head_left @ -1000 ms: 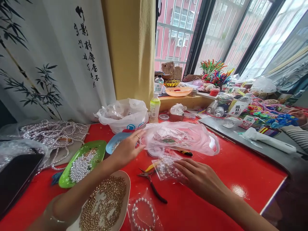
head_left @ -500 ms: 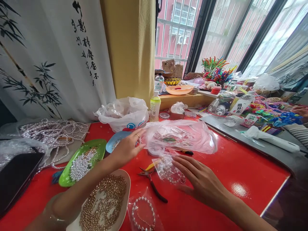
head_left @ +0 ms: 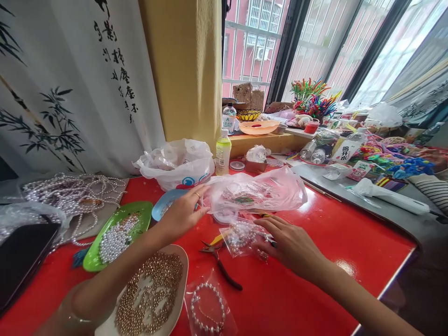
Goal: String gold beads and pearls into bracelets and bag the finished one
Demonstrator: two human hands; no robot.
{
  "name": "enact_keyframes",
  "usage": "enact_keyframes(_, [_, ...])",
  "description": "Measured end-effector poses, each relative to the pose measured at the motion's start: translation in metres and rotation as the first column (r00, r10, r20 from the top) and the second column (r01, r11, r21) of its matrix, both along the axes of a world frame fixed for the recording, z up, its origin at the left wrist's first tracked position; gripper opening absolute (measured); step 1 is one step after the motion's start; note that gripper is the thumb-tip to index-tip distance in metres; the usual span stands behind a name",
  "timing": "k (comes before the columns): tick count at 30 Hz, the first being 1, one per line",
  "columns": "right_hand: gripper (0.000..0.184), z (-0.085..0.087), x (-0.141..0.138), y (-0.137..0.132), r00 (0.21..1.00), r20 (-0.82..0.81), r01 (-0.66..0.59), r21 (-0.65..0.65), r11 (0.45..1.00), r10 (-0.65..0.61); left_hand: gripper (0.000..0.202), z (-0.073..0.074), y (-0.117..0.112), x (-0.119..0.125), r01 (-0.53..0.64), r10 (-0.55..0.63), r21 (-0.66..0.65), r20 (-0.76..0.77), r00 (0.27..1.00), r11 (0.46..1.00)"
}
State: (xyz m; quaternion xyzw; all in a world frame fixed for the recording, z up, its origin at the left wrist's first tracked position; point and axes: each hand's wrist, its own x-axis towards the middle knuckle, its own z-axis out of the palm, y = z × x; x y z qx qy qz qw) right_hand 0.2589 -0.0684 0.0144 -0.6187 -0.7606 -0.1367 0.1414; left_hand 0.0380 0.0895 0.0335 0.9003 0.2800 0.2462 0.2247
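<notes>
Plastic bag (head_left: 261,192) raised, right hand (head_left: 292,246) moved onto bead packet (head_left: 241,236)

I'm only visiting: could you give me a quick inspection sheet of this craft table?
Surface: glossy red table, crowded at left.
Job's things: large clear bag; small bag of beads before it.
Clutter: pliers, green tray of pearls, dish of gold beads, pearl strands, white bag, bottle.
Hands: left hand pinches the large clear bag's edge; right hand lies open on the small bag of beads.
Cables: nothing seen.
Surroundings: bamboo-print curtain, barred window, another person's striped sleeve at right.
</notes>
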Motion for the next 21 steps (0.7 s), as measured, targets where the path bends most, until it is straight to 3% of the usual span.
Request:
enact_keyframes(3, [0.069, -0.012, 0.000, 0.003, 0.987, -0.037, 0.147, -0.207, 0.967, -0.158, 0.050, 0.001, 0.000, -0.001, 0.001, -0.001, 0.004, 0.000, 1.000, 1.000])
enact_keyframes(6, [0.073, -0.017, 0.002, 0.003, 0.978, -0.055, 0.177, -0.308, 0.935, -0.203, 0.050, 0.001, -0.001, -0.001, -0.006, 0.006, 0.007, -0.001, 1.000, 1.000])
enact_keyframes(11, [0.064, -0.010, -0.008, -0.008, 0.989, 0.011, 0.147, -0.132, 0.980, -0.147, 0.050, 0.000, -0.001, 0.000, -0.002, 0.002, 0.009, -0.004, 1.000, 1.000])
enact_keyframes(14, [0.061, 0.000, -0.017, -0.009, 0.999, 0.039, -0.033, -0.032, 0.999, 0.034, 0.050, -0.001, 0.000, 0.001, 0.008, -0.008, 0.012, -0.005, 1.000, 1.000])
enact_keyframes(17, [0.059, 0.013, -0.012, 0.005, 0.976, 0.077, -0.205, 0.017, 0.979, 0.203, 0.050, -0.002, 0.000, 0.001, 0.013, -0.013, 0.024, -0.004, 1.000, 1.000])
enact_keyframes(18, [0.057, 0.018, -0.007, 0.011, 0.986, 0.078, -0.151, 0.064, 0.986, 0.146, 0.050, -0.002, 0.000, 0.001, 0.012, -0.012, 0.028, -0.004, 1.000, 1.000])
enact_keyframes(19, [0.055, 0.022, 0.000, 0.016, 0.998, 0.063, -0.016, 0.140, 0.990, 0.008, 0.049, -0.001, 0.000, 0.001, 0.011, -0.011, 0.035, -0.004, 1.000, 0.999])
enact_keyframes(21, [0.054, 0.028, 0.012, 0.021, 0.971, 0.035, 0.220, 0.255, 0.941, -0.237, 0.047, 0.000, 0.000, 0.000, 0.007, -0.007, 0.055, -0.001, 1.000, 0.998])
